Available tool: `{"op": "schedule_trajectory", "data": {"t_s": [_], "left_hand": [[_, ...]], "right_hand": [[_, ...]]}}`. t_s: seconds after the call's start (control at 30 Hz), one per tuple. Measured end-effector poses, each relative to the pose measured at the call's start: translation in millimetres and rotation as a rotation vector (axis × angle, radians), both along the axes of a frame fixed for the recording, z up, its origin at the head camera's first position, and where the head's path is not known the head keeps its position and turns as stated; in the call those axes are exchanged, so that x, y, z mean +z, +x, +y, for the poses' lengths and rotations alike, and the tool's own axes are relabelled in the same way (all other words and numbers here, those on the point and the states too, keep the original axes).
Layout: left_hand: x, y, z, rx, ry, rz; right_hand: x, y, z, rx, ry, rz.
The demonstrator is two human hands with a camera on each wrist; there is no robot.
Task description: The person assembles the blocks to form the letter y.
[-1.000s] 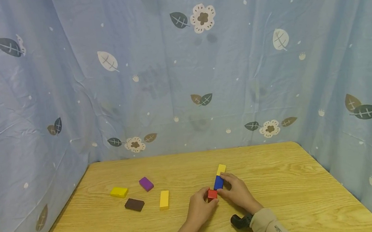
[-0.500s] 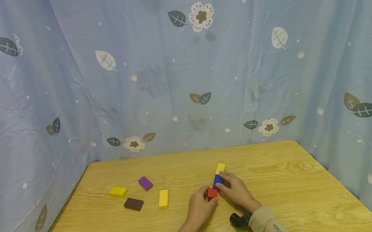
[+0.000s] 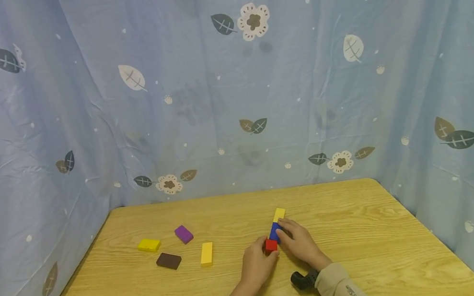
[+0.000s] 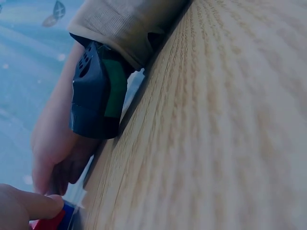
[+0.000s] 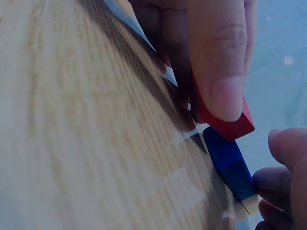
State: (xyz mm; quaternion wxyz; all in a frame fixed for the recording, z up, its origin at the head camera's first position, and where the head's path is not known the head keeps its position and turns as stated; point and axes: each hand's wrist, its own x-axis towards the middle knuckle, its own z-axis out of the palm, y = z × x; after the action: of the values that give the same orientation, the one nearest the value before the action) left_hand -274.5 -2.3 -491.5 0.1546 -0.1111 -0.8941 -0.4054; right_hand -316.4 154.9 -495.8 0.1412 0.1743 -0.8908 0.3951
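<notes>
My left hand (image 3: 255,264) pinches a red block (image 3: 271,245) between thumb and index finger. The red block is right at the near end of a blue block (image 3: 274,231), and in the right wrist view it stands higher off the table than the blue one. My right hand (image 3: 301,242) holds the blue block, its thumb over the near part and fingertips at the right side. Beyond the blue block, in line with it, lies a light yellow block (image 3: 279,214). Right-hand fingers (image 5: 273,179) meet the blue block's side in the right wrist view.
On the left of the wooden table (image 3: 380,229) lie a bright yellow block (image 3: 149,245), a purple block (image 3: 184,234), a dark brown block (image 3: 169,261) and an orange-yellow block (image 3: 206,254). A blue patterned curtain (image 3: 197,99) surrounds the table's back and sides.
My left hand has moved the red block slightly right and forward, up against the blue block's near end. My right thumb has shifted onto the blue block. The head view has drifted slightly.
</notes>
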Motion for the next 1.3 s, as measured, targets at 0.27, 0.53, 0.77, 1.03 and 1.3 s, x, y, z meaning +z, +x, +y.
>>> {"op": "schedule_trajectory", "data": {"t_s": [0.27, 0.53, 0.77, 1.03, 1.3], "left_hand": [[-1.6, -1.6, 3.9, -0.007, -0.008, 0.022], [-3.8, -1.8, 6.2, -0.027, -0.017, 0.034], [-3.3, 0.6, 9.1, -0.007, -0.057, 0.043], [-4.8, 0.8, 9.3, -0.003, -0.095, 0.111], [-6.2, -0.2, 11.0, 0.001, -0.128, 0.084]], "right_hand": [[-0.6, -0.8, 0.0, 0.002, -0.012, 0.008], [0.4, -1.3, 0.4, -0.003, -0.018, 0.005], [-1.7, -1.7, -0.3, -0.003, -0.025, 0.01], [-2.3, -1.8, -0.7, 0.003, -0.019, 0.018], [-3.3, -2.5, 0.2, -0.002, 0.004, 0.005]]}}
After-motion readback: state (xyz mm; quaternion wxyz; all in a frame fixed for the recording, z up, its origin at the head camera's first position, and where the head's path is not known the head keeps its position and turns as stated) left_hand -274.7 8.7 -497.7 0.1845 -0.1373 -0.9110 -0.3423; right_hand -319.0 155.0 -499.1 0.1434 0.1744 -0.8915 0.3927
